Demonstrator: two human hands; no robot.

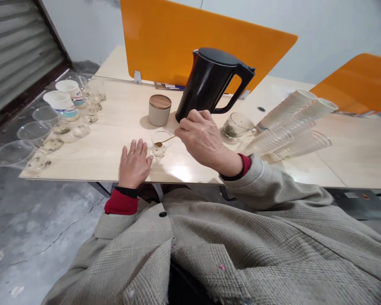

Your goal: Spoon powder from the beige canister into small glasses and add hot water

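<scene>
My right hand (200,137) pinches the thin handle of a small gold spoon (167,140), whose bowl sits inside a small clear glass (159,150) on the pale wooden table (114,110). My left hand (133,163) rests flat on the table near its front edge, just left of the glass, holding nothing. Behind my right hand stand a black electric kettle (209,82) and a lidded beige canister (160,110) with a wooden top. To the right of my hand is a glass mug (236,126) with dark leaves inside.
Along the left of the table stand several plastic cups (34,137) holding residue and two paper cups (61,100). Stacked cups (285,123) lie on their sides at the right. Orange divider panels (190,38) rise behind the table, and a concrete floor (38,220) lies to the left.
</scene>
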